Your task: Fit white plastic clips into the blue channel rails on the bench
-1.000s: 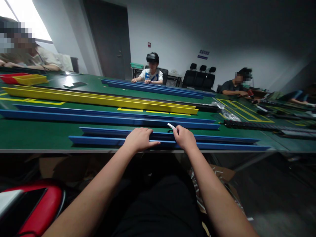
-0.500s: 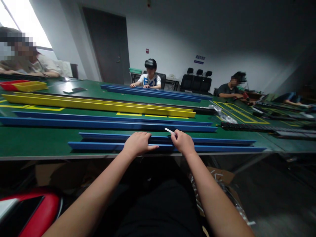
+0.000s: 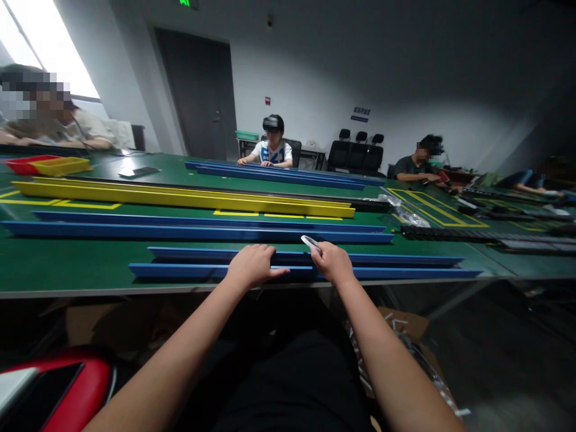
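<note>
Along the near edge of the table lie the two nearest blue rails (image 3: 180,272), long and straight, side by side. My left hand (image 3: 252,266) rests over them, its fingers laid forward and its thumb stretched out to the right. To its right, my right hand (image 3: 335,262) is closed around a small, thin white ring-like piece (image 3: 308,241). The far end of that piece sticks out beyond the thumb, above the rails; the rest is hidden in the fingers.
Behind lie more blue rails (image 3: 112,228), a long yellow rail (image 3: 189,198) and black strips (image 3: 450,234). Red and yellow trays (image 3: 58,166) stand at the left of the green table (image 3: 67,258). Several people sit around it. Below right is an open cardboard box (image 3: 407,321).
The white piece has turned in my right hand and shows more of its rounded face. My left hand keeps its place on the rails. The whole view has tipped slightly upward.
</note>
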`<state>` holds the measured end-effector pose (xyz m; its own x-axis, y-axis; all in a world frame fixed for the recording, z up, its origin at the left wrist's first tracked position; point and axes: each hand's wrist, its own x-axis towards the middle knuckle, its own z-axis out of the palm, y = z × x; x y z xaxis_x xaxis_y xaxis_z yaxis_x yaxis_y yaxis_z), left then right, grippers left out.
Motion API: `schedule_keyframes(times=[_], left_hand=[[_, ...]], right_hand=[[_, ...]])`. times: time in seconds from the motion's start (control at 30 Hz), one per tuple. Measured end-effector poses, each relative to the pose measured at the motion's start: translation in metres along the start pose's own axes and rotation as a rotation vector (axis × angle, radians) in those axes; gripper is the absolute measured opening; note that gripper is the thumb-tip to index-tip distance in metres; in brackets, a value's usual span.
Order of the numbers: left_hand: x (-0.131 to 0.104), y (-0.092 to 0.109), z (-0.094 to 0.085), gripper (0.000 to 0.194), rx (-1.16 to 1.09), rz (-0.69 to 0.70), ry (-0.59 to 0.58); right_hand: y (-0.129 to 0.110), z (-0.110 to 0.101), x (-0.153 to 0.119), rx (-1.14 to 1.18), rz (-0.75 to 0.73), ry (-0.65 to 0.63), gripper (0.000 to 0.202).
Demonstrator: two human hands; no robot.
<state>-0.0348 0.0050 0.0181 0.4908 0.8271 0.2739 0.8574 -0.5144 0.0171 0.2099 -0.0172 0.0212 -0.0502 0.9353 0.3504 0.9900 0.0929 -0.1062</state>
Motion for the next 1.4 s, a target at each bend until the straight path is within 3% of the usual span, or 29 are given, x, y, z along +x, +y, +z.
schedule_keyframes(times=[0.9, 1.4], left_hand=[[-0.003, 0.005, -0.005, 0.069, 0.013, -0.018, 0.003], [-0.001, -0.002, 0.010, 0.071, 0.039, 0.023, 0.071]], right_hand=[[-0.006, -0.005, -0.003, 0.016, 0.075, 0.027, 0.044], [-0.003, 0.005, 0.000, 0.017, 0.060, 0.081, 0.045]])
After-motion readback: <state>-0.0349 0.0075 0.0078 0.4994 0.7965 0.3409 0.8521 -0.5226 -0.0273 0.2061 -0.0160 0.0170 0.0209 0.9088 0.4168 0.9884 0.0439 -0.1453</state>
